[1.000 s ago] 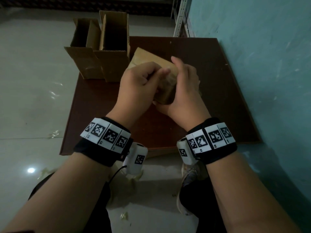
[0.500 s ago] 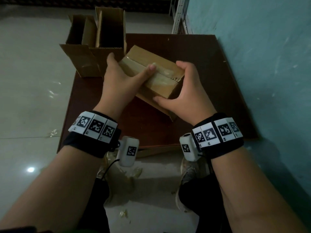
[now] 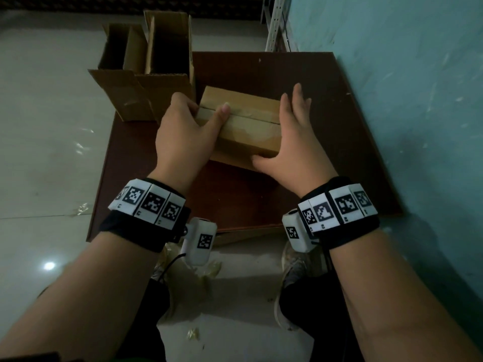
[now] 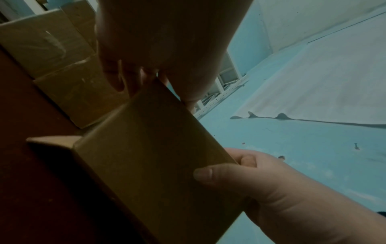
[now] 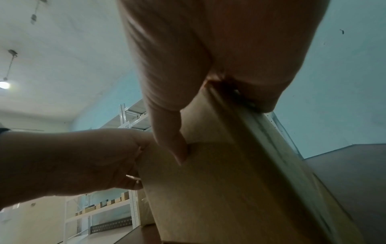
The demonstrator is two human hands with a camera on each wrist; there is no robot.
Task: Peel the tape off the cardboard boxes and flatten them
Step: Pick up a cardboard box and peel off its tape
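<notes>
A closed cardboard box (image 3: 248, 131) lies across the brown board (image 3: 261, 199), with clear tape (image 3: 251, 118) along its top seam. My left hand (image 3: 203, 105) grips the box's left end, thumb on top near the seam and fingers curled behind the corner. At the right end my right hand (image 3: 282, 126) lies flat against the box with fingers straight, its thumb on the front face. In the left wrist view the box (image 4: 150, 148) fills the middle. The right wrist view shows tape (image 5: 261, 132) running down the box's end edge.
Two open, empty cardboard boxes (image 3: 122, 69) (image 3: 170, 61) stand at the board's back left corner. A teal wall (image 3: 405, 100) runs close along the right, with a white shelf upright (image 3: 274, 22) behind. Crumpled tape scraps (image 3: 209, 270) lie on the tiled floor by my shoes.
The box came away from my close two-handed hold, turned level and went down and forward onto the board. My left hand shifted to its left end; the right fingers straightened.
</notes>
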